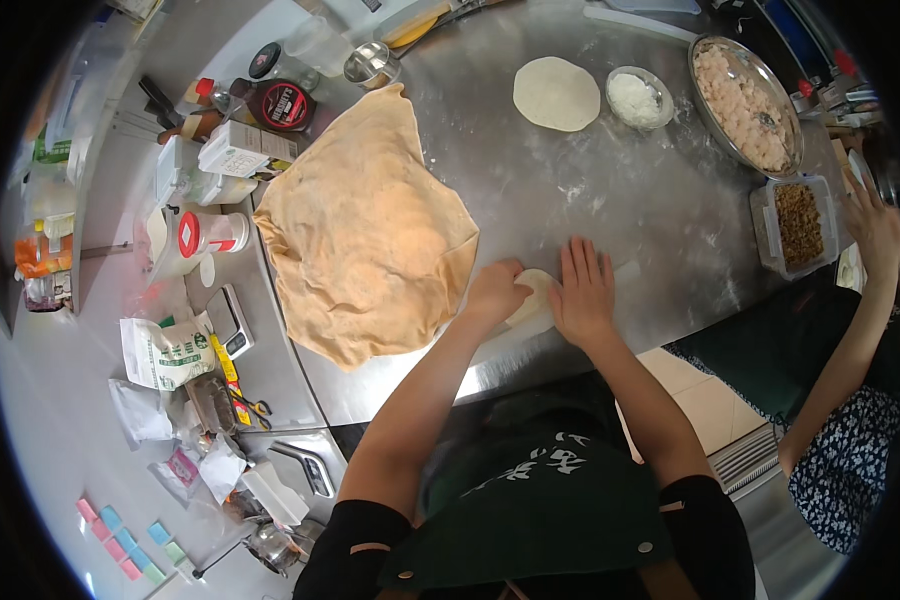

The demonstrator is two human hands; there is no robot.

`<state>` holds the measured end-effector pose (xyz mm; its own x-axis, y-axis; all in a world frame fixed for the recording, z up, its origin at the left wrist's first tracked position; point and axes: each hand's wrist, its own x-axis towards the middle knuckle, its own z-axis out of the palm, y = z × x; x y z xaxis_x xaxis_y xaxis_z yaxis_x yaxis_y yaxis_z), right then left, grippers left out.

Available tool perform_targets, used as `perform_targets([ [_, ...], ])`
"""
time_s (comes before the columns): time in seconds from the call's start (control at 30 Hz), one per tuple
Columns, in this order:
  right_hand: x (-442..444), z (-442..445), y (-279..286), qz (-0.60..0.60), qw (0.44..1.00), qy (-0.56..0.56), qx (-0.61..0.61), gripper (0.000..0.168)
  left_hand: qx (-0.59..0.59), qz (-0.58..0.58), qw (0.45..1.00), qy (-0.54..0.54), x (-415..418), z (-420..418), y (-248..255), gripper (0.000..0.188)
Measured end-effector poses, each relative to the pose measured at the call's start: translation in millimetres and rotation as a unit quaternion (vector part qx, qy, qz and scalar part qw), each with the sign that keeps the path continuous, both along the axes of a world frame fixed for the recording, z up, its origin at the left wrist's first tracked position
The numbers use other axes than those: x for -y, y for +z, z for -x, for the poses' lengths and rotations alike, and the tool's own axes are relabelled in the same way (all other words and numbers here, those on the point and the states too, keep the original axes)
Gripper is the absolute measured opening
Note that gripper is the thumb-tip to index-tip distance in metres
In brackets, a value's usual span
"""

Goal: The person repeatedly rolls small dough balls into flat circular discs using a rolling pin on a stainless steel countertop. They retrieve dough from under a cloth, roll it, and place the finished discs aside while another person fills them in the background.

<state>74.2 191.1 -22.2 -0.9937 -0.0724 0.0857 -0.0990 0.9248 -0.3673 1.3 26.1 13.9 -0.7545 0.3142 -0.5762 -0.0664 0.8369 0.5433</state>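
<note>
A small pale dough round (534, 298) lies on the steel worktop between my hands. My left hand (499, 291) has its fingers curled onto the round's left edge. Fingers stretched forward, my right hand (585, 289) lies palm down against its right side. A pale, blurred, rod-like shape (627, 274) shows just right of that hand; what lies under the palm is hidden. Farther up the worktop is a larger flat dough round (556, 94), beside a bowl of white powder (639, 98). Left of my hands, a tan, wrinkled cloth-like sheet (367, 232) covers something lumpy.
A metal bowl of pale, minced-looking filling (746, 109) and a plastic tub of brown crumbly food (797, 225) stand at right. Another person's arm (874, 232) reaches in beyond them. Bottles, a syrup bottle (281, 105), a digital scale (231, 321) and scissors (253, 406) crowd the left.
</note>
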Motion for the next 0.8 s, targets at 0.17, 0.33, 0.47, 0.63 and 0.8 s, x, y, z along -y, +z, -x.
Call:
perform_targets([
  [0.17,-34.0,-61.9,14.3,0.035,0.995,0.090,0.026,0.056,-0.081,0.036,0.989,-0.117,-12.2,-16.4,25.5,0.021],
  [0.33,-59.9,-61.7,25.2,0.057,0.980,0.187,0.034,0.034,-0.078,-0.026,0.996,-0.046,-2.8,-35.2,47.0,0.023],
  [0.47,-62.2,-49.2,30.6,0.045,0.972,0.227,0.038,0.031,-0.050,0.063,0.997,-0.015,22.7,-40.4,18.0,0.027],
  [0.63,-49.5,-25.4,37.0,0.051,0.972,0.225,0.041,0.032,-0.081,-0.010,0.996,-0.025,37.1,-39.3,1.1,0.031],
  [0.8,-32.3,3.0,31.2,0.087,0.970,0.226,-0.012,0.038,-0.071,-0.071,0.995,0.016,40.5,-34.8,-1.6,0.028],
])
